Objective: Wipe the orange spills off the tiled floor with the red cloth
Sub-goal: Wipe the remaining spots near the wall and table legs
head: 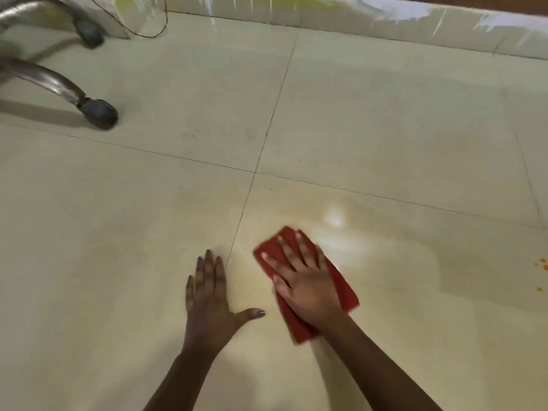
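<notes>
Low in the frame's centre, the right hand (pixel 305 289) presses flat, fingers straight and spread, on the folded red cloth (pixel 344 289) lying on the tiled floor (pixel 385 129). The left hand (pixel 207 304) rests beside it, splayed on bare tile, holding nothing. Orange spills (pixel 542 262) dot the far right edge, well apart from the cloth. Likely risks: strokes miss those spots, the cloth smears a pale film, or the bracing palm slips on glossy tile.

bare tiled floor (pixel 385 114) ahead — metal chair legs (pixel 50 81) far left, skirting wall (pixel 385 22) behind
</notes>
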